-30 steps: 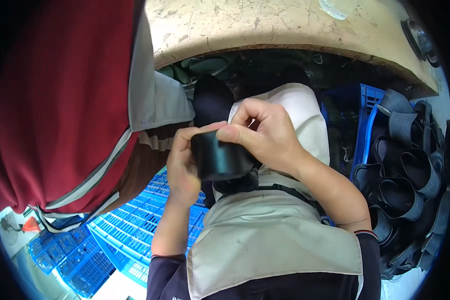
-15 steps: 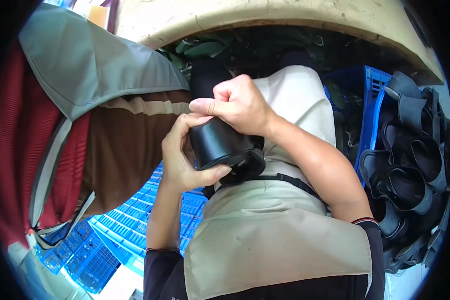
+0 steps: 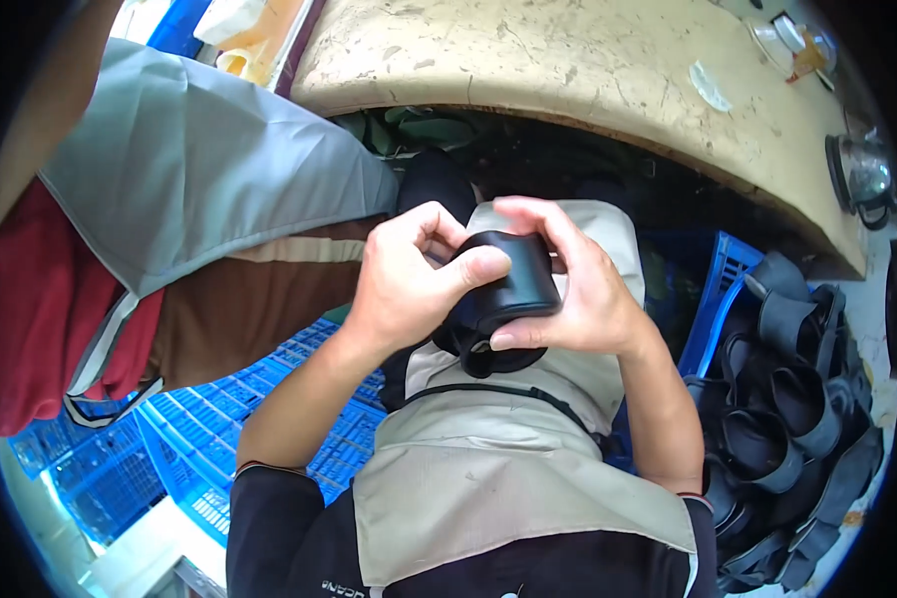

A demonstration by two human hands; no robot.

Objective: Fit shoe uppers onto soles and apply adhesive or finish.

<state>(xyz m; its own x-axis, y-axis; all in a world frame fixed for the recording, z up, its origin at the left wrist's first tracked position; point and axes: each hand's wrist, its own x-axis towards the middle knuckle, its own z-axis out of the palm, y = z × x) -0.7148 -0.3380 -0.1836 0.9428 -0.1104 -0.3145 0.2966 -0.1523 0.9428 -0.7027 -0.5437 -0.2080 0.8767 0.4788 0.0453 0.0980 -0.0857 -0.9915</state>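
A smooth, glossy black shoe upper [image 3: 513,279] is held over my lap, its dark opening facing my body. My left hand [image 3: 419,274] grips it from the left, thumb pressed on the top face and the other fingers curled at the far edge. Around its right side wraps my right hand [image 3: 583,284], with the thumb along the near edge. The fingertips of the right hand at the far side are partly hidden behind the upper.
A worn cream table [image 3: 568,60] curves across the far side. At right, a blue crate [image 3: 713,299] stands beside piled black uppers [image 3: 787,399]. Blue crates [image 3: 209,439] lie at lower left. Close on my left sits a person in a grey apron [image 3: 219,149].
My right hand has moved from the far left end of the upper to its right side. The left thumb has shifted onto the top face. The view shows more of the table.
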